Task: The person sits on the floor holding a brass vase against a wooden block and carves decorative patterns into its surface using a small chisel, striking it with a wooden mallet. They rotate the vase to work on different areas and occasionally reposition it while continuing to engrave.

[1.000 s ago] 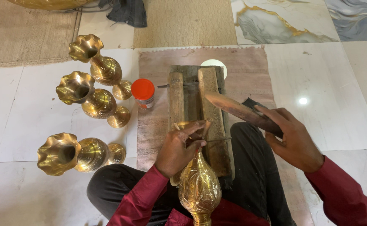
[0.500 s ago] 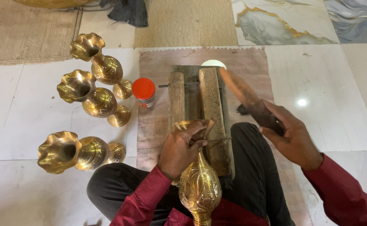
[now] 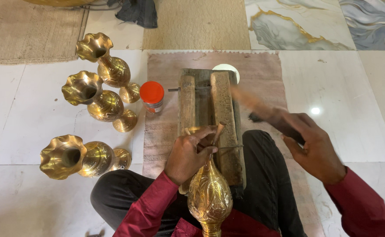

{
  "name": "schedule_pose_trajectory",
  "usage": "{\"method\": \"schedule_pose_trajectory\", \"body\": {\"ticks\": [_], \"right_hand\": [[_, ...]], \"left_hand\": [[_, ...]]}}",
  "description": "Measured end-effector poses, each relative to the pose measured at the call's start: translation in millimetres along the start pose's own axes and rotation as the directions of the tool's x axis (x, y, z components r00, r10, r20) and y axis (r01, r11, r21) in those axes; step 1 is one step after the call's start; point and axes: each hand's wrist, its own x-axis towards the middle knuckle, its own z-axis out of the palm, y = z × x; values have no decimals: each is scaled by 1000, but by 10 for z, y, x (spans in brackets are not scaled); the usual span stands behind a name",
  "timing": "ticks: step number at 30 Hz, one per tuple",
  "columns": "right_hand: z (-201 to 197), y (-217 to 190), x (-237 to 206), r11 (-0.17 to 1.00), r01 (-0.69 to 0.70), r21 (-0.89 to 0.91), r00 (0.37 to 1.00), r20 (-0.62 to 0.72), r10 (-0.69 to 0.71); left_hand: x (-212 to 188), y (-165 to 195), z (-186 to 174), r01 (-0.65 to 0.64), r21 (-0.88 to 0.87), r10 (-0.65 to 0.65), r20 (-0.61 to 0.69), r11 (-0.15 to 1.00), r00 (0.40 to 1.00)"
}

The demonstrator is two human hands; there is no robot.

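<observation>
Holding a thin punch (image 3: 219, 131) against the brass vase (image 3: 209, 196), the left hand (image 3: 189, 153) grips tight. The right hand (image 3: 314, 147) is closed around a blurry wooden mallet (image 3: 256, 105). Three more brass vases (image 3: 100, 94) lie on the floor nearby.

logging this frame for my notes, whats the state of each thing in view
left hand: gripping a small punch against the vase neck
brass vase: lying on the wooden block, engraved
right hand: gripping the wooden mallet
wooden mallet: raised, blurred by motion
wooden block: lying flat on the mat
three brass vases: lying on their sides on the floor
jar: upright, orange lid on
</observation>
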Motion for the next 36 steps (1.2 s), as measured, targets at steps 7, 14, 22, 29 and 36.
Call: {"method": "schedule_pose_trajectory", "body": {"ticks": [7, 14, 22, 29, 36], "right_hand": [[-11, 32, -28, 958, -177, 226, 982, -31, 189], [17, 5, -17, 1000, -13, 2, 999, -36, 13], [-8, 3, -33, 969, -200, 147, 975, -70, 212], [-11, 18, -67, 997, -78, 17, 996, -40, 79], [52, 108, -85, 997, -59, 39, 998, -13, 60]], "left_hand": [[2, -41, -8, -112, -89, 112, 0, 990, 994], [18, -52, 3, -45, -53, 46, 23, 998, 999], [46, 0, -27, -22, -28, 23, 46, 999, 999], [50, -2, -57, -125, -7, 125, 38, 992, 991], [63, -59, -61, -161, -56, 165, 68, 985, 984]]}}
